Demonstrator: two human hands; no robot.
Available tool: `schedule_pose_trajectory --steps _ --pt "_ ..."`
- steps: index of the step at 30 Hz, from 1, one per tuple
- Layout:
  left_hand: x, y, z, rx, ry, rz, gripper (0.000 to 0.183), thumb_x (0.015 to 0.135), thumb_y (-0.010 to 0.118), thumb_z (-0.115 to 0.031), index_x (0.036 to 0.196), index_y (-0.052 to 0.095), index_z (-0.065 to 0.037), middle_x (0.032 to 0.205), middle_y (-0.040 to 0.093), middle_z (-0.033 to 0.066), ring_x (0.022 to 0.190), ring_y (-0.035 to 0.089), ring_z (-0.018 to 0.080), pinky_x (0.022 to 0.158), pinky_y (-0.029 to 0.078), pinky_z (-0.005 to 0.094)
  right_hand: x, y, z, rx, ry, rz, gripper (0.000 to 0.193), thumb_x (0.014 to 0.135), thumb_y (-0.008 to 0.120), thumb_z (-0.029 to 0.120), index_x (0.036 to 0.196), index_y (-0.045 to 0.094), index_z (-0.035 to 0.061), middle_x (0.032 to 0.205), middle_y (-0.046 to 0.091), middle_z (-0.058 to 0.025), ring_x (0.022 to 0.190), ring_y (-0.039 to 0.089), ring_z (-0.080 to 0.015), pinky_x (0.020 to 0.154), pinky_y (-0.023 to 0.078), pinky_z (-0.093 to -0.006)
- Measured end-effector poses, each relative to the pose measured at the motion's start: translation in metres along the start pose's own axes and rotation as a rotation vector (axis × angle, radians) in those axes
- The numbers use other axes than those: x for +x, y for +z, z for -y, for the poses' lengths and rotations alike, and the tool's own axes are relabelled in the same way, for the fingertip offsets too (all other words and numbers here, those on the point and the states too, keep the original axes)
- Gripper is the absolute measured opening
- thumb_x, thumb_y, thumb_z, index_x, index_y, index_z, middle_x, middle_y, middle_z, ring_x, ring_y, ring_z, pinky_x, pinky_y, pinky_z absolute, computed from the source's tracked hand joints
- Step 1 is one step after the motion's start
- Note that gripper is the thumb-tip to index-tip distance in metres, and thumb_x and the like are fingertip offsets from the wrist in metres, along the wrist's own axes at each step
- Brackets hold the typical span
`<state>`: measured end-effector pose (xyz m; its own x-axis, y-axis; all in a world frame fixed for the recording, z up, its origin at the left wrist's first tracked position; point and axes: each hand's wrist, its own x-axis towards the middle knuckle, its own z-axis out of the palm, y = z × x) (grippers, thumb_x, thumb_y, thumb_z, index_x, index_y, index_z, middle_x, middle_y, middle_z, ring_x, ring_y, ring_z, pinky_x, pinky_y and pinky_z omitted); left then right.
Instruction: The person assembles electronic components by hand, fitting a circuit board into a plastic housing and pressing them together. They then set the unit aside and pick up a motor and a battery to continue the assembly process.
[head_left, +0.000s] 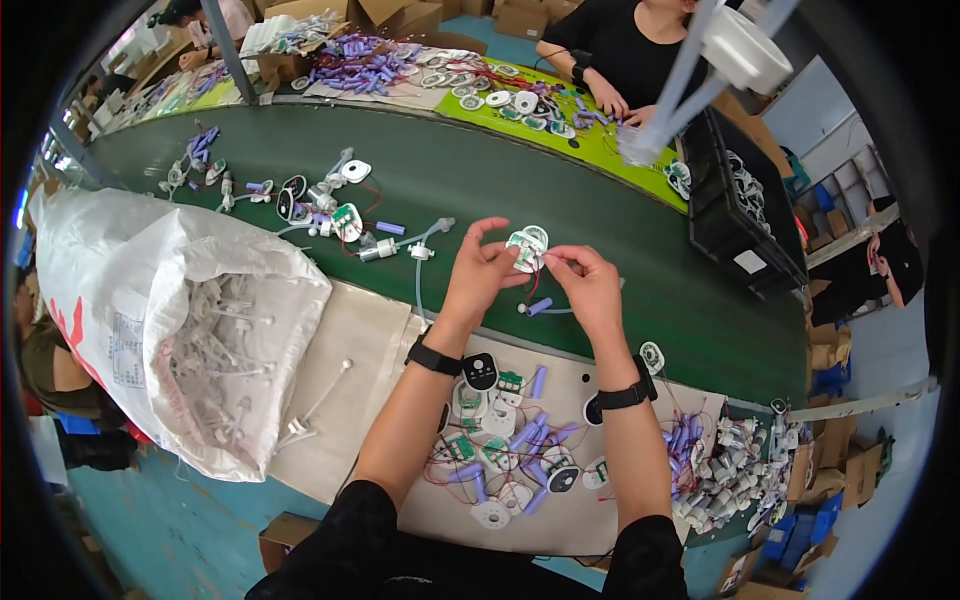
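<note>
Over the green belt I hold a white round cover with a green circuit board between both hands. My left hand pinches its left side, with the index finger curled above. My right hand has thumb and fingertips closed at its right edge; whether they grip the rim or a wire there is too small to tell. Red wires run down from the board toward a purple cylindrical battery lying below my hands. Left of them, a clear tube with a white fitting lies on the belt.
Cardboard by my forearms bears a pile of batteries, boards and covers. Small motors are heaped at right. An open white sack of tubed fittings stands at left. A black crate and a co-worker's hands are across the belt.
</note>
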<state>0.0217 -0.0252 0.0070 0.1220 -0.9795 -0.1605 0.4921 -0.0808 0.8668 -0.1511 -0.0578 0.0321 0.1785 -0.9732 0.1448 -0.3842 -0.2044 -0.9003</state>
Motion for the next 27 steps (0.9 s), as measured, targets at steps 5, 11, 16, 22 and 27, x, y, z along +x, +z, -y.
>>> schedule_pose_trajectory --steps 5,11,16,22,27 --pt "0.003 -0.006 -0.001 0.102 0.096 0.054 0.022 0.100 0.060 -0.008 0.117 0.061 0.006 0.113 0.066 0.0109 0.097 0.069 0.0155 0.083 0.062 0.0280 0.003 0.011 -0.003 0.050 0.026 0.024 0.012 0.091 0.074 0.010 0.100 0.075 0.0019 0.078 0.064 0.0045 0.069 0.053 -0.0023 0.060 0.041 -0.0200" --pt "-0.001 -0.002 -0.011 0.097 0.008 0.020 0.024 0.099 0.065 -0.013 0.115 0.066 0.005 0.110 0.067 0.0076 0.096 0.068 0.0132 0.082 0.061 0.0261 0.004 0.017 -0.003 0.117 0.032 0.007 0.014 0.088 0.076 0.011 0.099 0.075 0.0009 0.090 0.066 -0.0020 0.073 0.062 -0.0073 0.066 0.049 -0.0233" --pt "0.001 -0.005 -0.006 0.350 0.066 0.014 0.022 0.097 0.069 -0.015 0.106 0.070 0.004 0.102 0.069 0.0057 0.091 0.068 0.0111 0.075 0.061 0.0257 0.001 0.018 0.002 0.027 -0.021 0.017 0.012 0.091 0.073 0.008 0.100 0.075 0.0002 0.091 0.065 -0.0009 0.071 0.058 -0.0056 0.065 0.047 -0.0215" --pt "0.000 -0.004 -0.003 -0.037 0.028 0.016 0.030 0.098 0.062 -0.006 0.128 0.062 0.001 0.109 0.068 0.0096 0.092 0.068 0.0129 0.077 0.063 0.0276 0.000 0.026 0.009 -0.011 -0.076 -0.061 0.012 0.089 0.073 0.009 0.099 0.076 0.0030 0.103 0.062 -0.0043 0.068 0.055 -0.0077 0.062 0.045 -0.0247" --pt "0.002 -0.010 -0.004 -0.104 -0.014 0.046 0.045 0.099 0.058 -0.001 0.142 0.046 0.002 0.119 0.064 0.0110 0.101 0.067 0.0161 0.086 0.063 0.0310 -0.005 0.031 0.020 -0.109 -0.087 -0.105 0.013 0.089 0.073 0.010 0.099 0.076 0.0031 0.120 0.059 -0.0063 0.073 0.058 -0.0109 0.067 0.049 -0.0267"
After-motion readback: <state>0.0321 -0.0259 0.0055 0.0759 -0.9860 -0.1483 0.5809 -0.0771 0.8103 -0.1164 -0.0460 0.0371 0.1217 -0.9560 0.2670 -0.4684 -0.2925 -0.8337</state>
